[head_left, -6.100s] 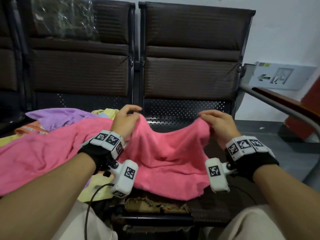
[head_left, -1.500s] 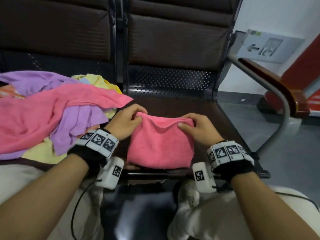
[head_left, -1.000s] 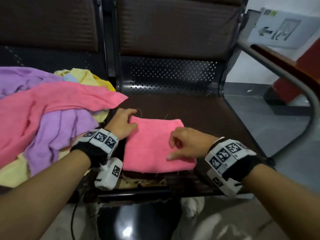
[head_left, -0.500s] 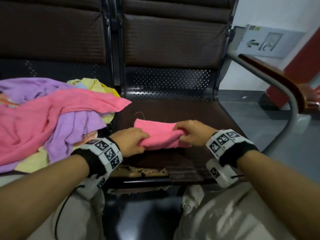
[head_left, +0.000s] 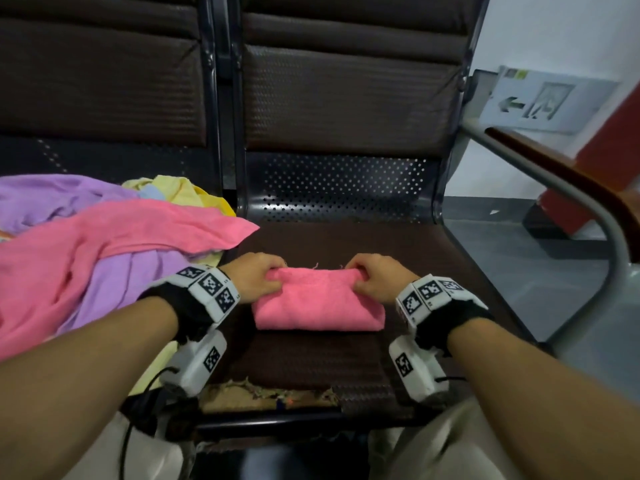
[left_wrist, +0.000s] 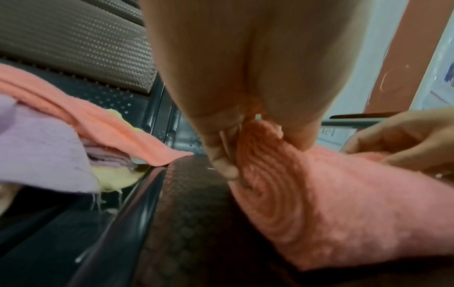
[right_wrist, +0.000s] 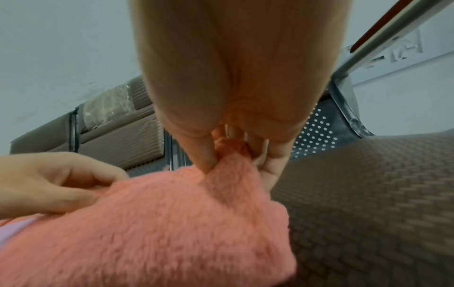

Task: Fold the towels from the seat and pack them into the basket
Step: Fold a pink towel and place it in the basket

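A: Where does the fold stand?

B: The pink towel [head_left: 317, 308] lies on the brown seat [head_left: 408, 244] as a short, thick bundle, its layers stacked at the left end. The left hand [head_left: 254, 278] pinches the far left corner between thumb and curled fingers; the right hand [head_left: 375, 278] pinches the far right corner the same way. Both are closed on cloth, not flat on it.

A: So what makes this step go well?

B: I'd say keep both corners level and move them together, so the far edge comes down square on the near edge. If one hand leads, the bundle will likely skew and the layers fan out at the ends.

A: It looks bulky already.

B: It does, and terry like this tends to spring back. Once the edges meet, flattening the palms over the top should set the crease before anything is lifted.

A: And the rest?

B: A heap of loose towels [head_left: 104, 244], pink, purple and yellow, sits on the neighbouring seat to the left, one pink corner lying near the left wrist. It's worth keeping the bundle apart from that corner so nothing drags.

A: The basket?

B: Not in view, so I can't tell where the bundle has to travel.
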Demonstrator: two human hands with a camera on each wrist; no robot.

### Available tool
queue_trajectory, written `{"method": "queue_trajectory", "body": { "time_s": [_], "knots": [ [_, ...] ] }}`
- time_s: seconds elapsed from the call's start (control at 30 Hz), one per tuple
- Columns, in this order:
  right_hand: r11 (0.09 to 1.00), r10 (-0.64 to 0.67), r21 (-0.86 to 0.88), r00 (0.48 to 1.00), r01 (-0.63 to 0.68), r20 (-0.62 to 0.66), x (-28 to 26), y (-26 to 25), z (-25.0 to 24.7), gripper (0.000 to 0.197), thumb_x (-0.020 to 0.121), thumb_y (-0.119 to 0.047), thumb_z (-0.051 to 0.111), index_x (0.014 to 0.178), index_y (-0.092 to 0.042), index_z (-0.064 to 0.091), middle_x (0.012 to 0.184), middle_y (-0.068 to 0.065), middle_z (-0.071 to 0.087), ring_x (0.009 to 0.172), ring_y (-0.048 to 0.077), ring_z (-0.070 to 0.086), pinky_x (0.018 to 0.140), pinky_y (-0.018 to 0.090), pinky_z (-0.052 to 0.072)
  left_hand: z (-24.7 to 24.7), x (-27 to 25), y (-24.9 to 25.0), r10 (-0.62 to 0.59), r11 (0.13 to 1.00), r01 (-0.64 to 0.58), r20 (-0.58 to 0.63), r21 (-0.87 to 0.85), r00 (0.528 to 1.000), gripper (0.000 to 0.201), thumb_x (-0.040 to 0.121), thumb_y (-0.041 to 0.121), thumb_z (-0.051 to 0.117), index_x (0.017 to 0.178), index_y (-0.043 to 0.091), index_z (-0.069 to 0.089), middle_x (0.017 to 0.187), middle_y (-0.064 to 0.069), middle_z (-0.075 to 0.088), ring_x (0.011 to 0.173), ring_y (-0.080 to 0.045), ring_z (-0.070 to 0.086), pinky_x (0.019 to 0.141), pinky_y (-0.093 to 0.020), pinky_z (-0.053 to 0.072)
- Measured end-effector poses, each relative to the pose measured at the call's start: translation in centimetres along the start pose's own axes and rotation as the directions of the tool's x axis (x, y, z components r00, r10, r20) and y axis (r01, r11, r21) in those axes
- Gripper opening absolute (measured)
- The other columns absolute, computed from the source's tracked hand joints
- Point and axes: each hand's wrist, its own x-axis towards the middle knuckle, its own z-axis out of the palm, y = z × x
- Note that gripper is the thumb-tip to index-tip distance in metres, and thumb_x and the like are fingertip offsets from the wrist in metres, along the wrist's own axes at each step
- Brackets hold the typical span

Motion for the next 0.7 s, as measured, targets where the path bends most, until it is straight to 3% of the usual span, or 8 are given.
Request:
{"method": "queue_trajectory", "body": {
  "time_s": [0.13,0.2,0.3,0.37,0.4,0.5,0.6,0.7],
  "knots": [
    [0.984,0.177,0.016,0.984,-0.177,-0.028,1.4,0.8,0.4,0.033,0.084,-0.032,0.069,0.111,-0.017,0.058,0.116,0.007,0.062,0.101,0.019,0.059,0.083,0.027,0.047,0.4,1.1,-1.7,-0.007,0.999,0.006,0.045,0.036,0.999,0.035,0.092,0.026,0.056,0.125,0.014,0.057,0.119,-0.008,0.052,0.112,-0.018,0.051,0.097,-0.02,0.034],
    [0.952,0.306,-0.029,0.952,-0.306,-0.013,1.6,1.1,0.6,0.047,0.081,-0.045,0.068,0.113,-0.012,0.058,0.117,0.01,0.062,0.104,0.025,0.06,0.081,0.029,0.047,0.8,1.2,-2.1,-0.012,0.999,0.008,0.107,0.037,0.994,0.039,0.095,0.027,0.051,0.131,0.011,0.052,0.125,-0.011,0.051,0.118,-0.02,0.049,0.104,-0.025,0.033],
    [0.907,0.419,-0.103,0.903,-0.409,0.099,1.8,1.5,1.3,0.069,0.086,-0.063,0.049,0.126,-0.007,0.054,0.126,0.014,0.059,0.112,0.03,0.059,0.077,0.03,0.045,1.2,1.3,-2.0,-0.024,0.997,0.013,0.166,0.071,0.986,0.04,0.097,0.028,0.047,0.132,0.01,0.051,0.123,-0.013,0.049,0.115,-0.022,0.05,0.104,-0.031,0.035],
    [0.917,0.399,-0.07,0.901,-0.393,0.17,1.8,1.4,1.9,0.072,0.091,-0.062,0.038,0.134,-0.005,0.048,0.134,0.016,0.054,0.118,0.032,0.056,0.069,0.03,0.044,1.2,1.3,-1.7,-0.031,0.995,0.011,0.205,0.101,0.978,0.036,0.097,0.028,0.046,0.124,0.006,0.055,0.118,-0.012,0.047,0.11,-0.023,0.052,0.101,-0.033,0.036],
    [0.924,0.381,-0.051,0.906,-0.378,0.187,1.8,1.3,2.2,0.071,0.093,-0.06,0.036,0.136,-0.004,0.045,0.137,0.016,0.051,0.12,0.031,0.054,0.073,0.031,0.045,1.1,1.2,-1.5,-0.036,0.992,0.007,0.227,0.127,0.973,0.034,0.097,0.028,0.046,0.116,0.003,0.058,0.116,-0.013,0.047,0.108,-0.025,0.053,0.1,-0.033,0.038],
    [0.934,0.357,-0.022,0.921,-0.358,0.156,1.2,0.6,2.5,0.068,0.096,-0.054,0.036,0.139,-0.003,0.041,0.14,0.017,0.048,0.125,0.03,0.05,0.1,0.032,0.04,1.2,0.6,-0.7,-0.053,0.979,-0.003,0.271,0.203,0.961,0.032,0.099,0.029,0.043,0.104,0.003,0.058,0.116,-0.014,0.047,0.104,-0.028,0.054,0.096,-0.036,0.04],
    [0.948,0.298,0.095,0.952,-0.304,0.074,0.2,-0.3,1.5,0.064,0.095,-0.051,0.042,0.136,-0.002,0.04,0.136,0.016,0.05,0.121,0.028,0.052,0.098,0.03,0.04,0.9,-0.4,0.2,-0.037,0.975,-0.021,0.254,0.221,0.967,0.04,0.099,0.037,0.038,0.113,0.005,0.057,0.116,-0.014,0.049,0.105,-0.026,0.055,0.096,-0.037,0.041],
    [0.967,0.092,0.246,0.992,-0.07,-0.08,-1.4,-1.8,-0.2,0.04,0.092,-0.042,0.054,0.116,-0.011,0.045,0.116,0.01,0.06,0.1,0.019,0.055,0.081,0.024,0.038,-0.1,-1.3,0.7,0.051,0.996,-0.058,0.11,0.062,0.993,0.06,0.091,0.049,0.046,0.138,0.013,0.039,0.131,-0.01,0.044,0.118,-0.021,0.051,0.102,-0.033,0.04]
  ]
}}
